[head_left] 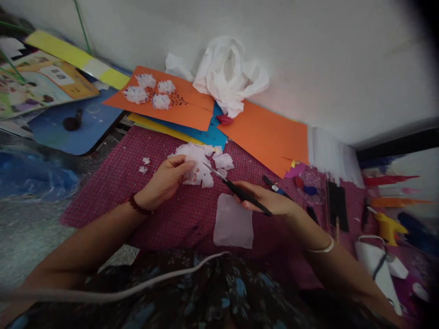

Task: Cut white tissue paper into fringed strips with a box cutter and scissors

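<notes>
My left hand (169, 179) pinches a piece of white tissue paper (200, 176) over the middle of the red checked cloth. In my right hand (262, 197) is a pair of scissors (242, 193) with dark handles, the blades pointing left toward the tissue paper. The tips reach the paper's right part; whether they are cutting I cannot tell. Cut white scraps (222, 161) lie just behind the paper. A separate white tissue square (233, 221) rests flat on the cloth, in front of the scissors.
An orange sheet with white puffy flowers (192, 112) lies at the back left, a plain orange sheet (274, 137) at the back right. Between them sits a crumpled white plastic bag (228, 73). A yellow glue gun (389, 227) is far right. A white cable (164, 275) crosses in front.
</notes>
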The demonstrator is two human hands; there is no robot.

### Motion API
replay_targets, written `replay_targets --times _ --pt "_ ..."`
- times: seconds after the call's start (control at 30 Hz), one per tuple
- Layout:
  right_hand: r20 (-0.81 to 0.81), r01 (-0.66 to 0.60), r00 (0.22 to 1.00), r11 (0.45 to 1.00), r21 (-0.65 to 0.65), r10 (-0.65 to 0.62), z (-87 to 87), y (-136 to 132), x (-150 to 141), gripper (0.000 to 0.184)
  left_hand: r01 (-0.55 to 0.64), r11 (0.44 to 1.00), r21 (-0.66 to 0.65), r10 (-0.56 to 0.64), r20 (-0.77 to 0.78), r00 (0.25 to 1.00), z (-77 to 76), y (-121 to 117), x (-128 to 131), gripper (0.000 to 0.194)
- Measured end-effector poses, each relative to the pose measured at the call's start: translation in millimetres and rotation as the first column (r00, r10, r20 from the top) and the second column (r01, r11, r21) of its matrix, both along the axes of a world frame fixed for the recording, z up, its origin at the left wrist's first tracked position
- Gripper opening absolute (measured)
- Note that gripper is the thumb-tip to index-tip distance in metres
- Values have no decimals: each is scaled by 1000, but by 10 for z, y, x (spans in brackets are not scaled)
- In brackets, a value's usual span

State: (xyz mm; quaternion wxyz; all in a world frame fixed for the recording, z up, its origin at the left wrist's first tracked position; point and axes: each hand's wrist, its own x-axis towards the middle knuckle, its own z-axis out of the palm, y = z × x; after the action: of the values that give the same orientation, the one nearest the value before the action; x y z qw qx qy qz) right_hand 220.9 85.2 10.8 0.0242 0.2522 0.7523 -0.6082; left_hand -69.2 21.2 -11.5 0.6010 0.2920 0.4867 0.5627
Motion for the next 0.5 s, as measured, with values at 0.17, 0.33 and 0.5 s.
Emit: replay_targets --times 0.17,0.33,0.5 --pt "-11 24 1000 1000 6 -24 -25 -14 -116 85 99 993 -63 -99 13 995 1 -10 31 15" --pt "-26 70 997 996 -53 -71 -60 -14 -187 80 142 988 -62 -144 -27 989 5 -23 42 14" --pt "-44 122 991 989 -82 -126 -53 -41 -253 73 139 989 -56 -141 -27 990 8 -29 46 15"
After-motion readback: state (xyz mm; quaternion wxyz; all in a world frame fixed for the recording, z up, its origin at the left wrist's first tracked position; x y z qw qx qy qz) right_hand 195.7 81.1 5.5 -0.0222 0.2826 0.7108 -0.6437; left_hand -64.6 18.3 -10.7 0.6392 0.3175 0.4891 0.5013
